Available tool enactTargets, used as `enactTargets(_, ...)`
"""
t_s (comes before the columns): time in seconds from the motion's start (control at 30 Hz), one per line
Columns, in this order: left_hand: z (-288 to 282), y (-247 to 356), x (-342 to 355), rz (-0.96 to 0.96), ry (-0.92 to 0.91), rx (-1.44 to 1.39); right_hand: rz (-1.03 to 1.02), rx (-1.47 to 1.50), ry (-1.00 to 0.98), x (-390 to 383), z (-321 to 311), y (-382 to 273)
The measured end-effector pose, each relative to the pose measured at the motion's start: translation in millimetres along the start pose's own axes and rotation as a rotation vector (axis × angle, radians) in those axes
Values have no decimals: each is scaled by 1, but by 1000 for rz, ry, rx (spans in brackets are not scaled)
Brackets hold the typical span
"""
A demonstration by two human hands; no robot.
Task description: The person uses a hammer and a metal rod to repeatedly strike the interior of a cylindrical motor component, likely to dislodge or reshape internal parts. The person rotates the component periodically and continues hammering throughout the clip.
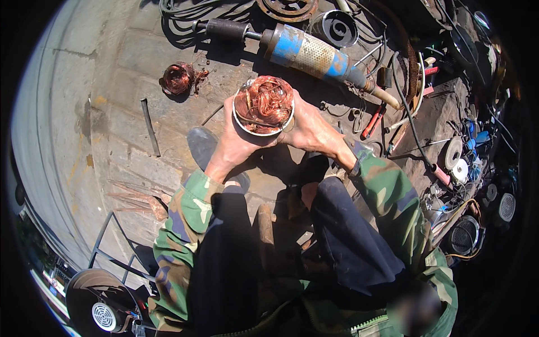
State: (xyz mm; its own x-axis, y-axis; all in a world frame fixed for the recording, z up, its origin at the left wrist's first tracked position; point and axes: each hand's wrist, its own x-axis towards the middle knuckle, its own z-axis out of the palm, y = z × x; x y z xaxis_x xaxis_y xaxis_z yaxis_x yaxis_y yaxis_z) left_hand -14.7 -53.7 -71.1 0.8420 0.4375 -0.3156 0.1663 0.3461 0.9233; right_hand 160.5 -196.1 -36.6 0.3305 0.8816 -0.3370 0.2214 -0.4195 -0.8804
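Between my two hands I hold up a round container with a pale rim, packed to the top with coiled copper wire. My left hand wraps its left side, and my right hand grips the right side. Most of the container's wall is hidden beneath the rim and behind my fingers. On the ground to the left, apart from my hands, lies a loose bundle of copper wire. Beyond the container rests a large blue and beige power tool with a dark cylindrical end.
Red-handled pliers lie to the right, near a heap of motor parts and cables. Black cable coils sit at the far side. A dark strip lies left on the concrete. A round drum with a fan stands lower left.
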Motion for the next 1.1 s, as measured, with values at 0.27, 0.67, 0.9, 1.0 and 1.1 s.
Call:
enactTargets(0.27, 0, 3, 2, -3, -22, 89, -77, 31, 26, -1, 0, 1)
enactTargets(0.67, -2, 6, 2, -14, -1, 87, -59, 87, 14, -1, 0, 1)
enactTargets(0.9, 2, 1, -1, 9, 13, 38, -111, 6, 18, -3, 2, -1)
enactTargets(1.0, 1, -2, -1, 4, 7, 29, -70, 18, 15, -5, 3, -1)
enactTargets(1.1, 1, -2, -2, 5, -1, 72, -78, 9, 19, -6, 4, 1)
